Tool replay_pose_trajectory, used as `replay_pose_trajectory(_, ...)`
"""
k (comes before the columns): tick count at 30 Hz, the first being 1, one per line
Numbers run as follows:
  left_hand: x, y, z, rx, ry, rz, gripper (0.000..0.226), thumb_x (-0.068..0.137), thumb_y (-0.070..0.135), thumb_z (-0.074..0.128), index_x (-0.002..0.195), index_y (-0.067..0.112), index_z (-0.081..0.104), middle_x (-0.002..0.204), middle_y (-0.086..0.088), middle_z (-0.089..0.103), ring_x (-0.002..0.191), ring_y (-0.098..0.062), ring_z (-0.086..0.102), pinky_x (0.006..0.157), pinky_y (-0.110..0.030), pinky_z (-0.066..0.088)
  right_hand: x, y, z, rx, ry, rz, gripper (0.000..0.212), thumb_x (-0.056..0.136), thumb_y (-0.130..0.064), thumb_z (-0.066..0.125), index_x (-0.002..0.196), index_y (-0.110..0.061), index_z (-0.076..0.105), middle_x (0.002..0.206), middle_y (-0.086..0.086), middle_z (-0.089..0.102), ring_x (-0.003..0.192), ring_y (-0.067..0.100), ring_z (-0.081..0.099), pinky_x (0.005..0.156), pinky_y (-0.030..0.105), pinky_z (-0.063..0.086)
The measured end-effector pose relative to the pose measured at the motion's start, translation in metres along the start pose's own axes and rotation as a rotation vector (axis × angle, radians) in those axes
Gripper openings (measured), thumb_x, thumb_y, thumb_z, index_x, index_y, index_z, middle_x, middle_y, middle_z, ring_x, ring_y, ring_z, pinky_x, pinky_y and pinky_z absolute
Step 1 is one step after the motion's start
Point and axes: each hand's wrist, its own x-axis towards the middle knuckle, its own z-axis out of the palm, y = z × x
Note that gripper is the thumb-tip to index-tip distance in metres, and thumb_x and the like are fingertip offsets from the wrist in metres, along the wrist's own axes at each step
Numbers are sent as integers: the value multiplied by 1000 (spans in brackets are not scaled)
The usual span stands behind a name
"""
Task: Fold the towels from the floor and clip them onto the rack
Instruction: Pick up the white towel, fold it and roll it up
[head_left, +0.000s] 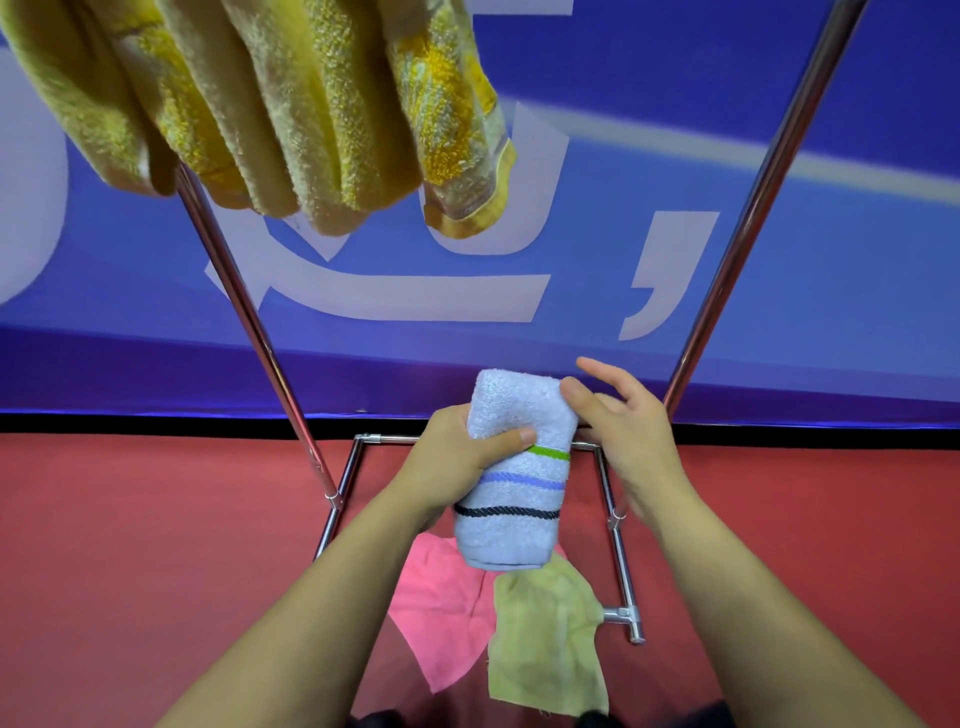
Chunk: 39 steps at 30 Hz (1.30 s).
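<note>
A folded pale lilac towel (511, 525) with green, blue and black stripes is held upright in front of me. My left hand (457, 457) grips its left side, thumb pressed across the front. My right hand (623, 431) touches the towel's upper right edge with the thumb, its other fingers spread loosely. Below on the red floor lie a pink towel (441, 608) and a pale yellow towel (545, 639). A thick yellow towel (270, 109) hangs bunched at the top left, over the metal rack (249, 312).
The rack's two chrome uprights slant up left and right (748, 234), and its base tubes (621, 577) frame the towels on the floor. A blue banner with white lettering (779, 312) stands behind, meeting the red carpet (156, 519) at a black strip.
</note>
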Motion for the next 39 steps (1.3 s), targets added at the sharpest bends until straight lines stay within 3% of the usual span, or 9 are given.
replay_pose_trajectory(2,0,-2,-3,88,-35,7,17,86,19,81,102,13,77,100,-4,80,98,-23,75,88,-40,60,4,3,-6,-158,1,-71,42,85,-28,79,125,-26,68,99,-3,72,92,9,65,90,33,54)
replay_pose_trajectory(5,-3,-5,0,141,-140,-11,19,85,18,81,102,11,76,102,-10,79,95,-22,75,89,-45,58,3,1,-8,-357,-274,-127,44,85,-34,79,127,-29,68,123,-13,70,112,0,64,95,21,49)
replay_pose_trajectory(8,-4,-6,3,131,-201,-48,18,84,17,82,99,8,76,103,-18,77,90,-22,73,90,-50,57,-2,-1,-6,-360,-430,-88,27,79,-34,79,103,-23,76,97,-8,77,87,4,69,78,21,54)
replay_pose_trajectory(13,-7,-3,0,104,-220,-74,17,85,13,81,101,8,76,102,-13,78,92,-22,75,88,-44,58,-1,-6,-2,-364,-372,-98,10,83,-26,82,84,-17,78,74,-1,73,66,6,61,63,22,49)
replay_pose_trajectory(21,-9,-4,8,85,-248,-100,29,81,6,83,108,6,74,107,-11,78,103,-26,74,93,-44,58,5,-6,-1,-273,-140,-74,16,81,-24,84,85,-10,78,85,19,74,69,14,63,66,33,52)
replay_pose_trajectory(26,-11,-5,13,160,-326,-46,38,79,2,83,114,11,73,112,-3,78,106,-16,72,93,-34,58,12,-10,-10,-129,28,-67,12,80,-25,84,84,-15,79,77,2,76,67,13,67,68,34,54)
replay_pose_trajectory(29,-11,-2,11,218,-356,-13,41,79,2,84,116,13,72,114,-3,77,109,-16,71,94,-35,57,11,-12,-12,-117,4,-57,13,80,-25,84,86,-14,80,81,6,77,70,16,68,70,37,55)
replay_pose_trajectory(33,-12,2,4,249,-372,23,36,80,5,84,113,13,72,112,-3,77,98,-8,70,84,-25,56,8,-16,-12,-142,-89,-61,15,81,-22,83,86,-8,78,79,8,74,70,16,65,67,34,52)
replay_pose_trajectory(39,-12,0,8,134,-293,30,24,87,10,78,110,10,72,107,-5,78,97,-16,73,84,-30,57,2,-17,-6,-182,-203,-65,9,80,-16,84,85,-13,77,75,1,75,68,11,67,63,26,54)
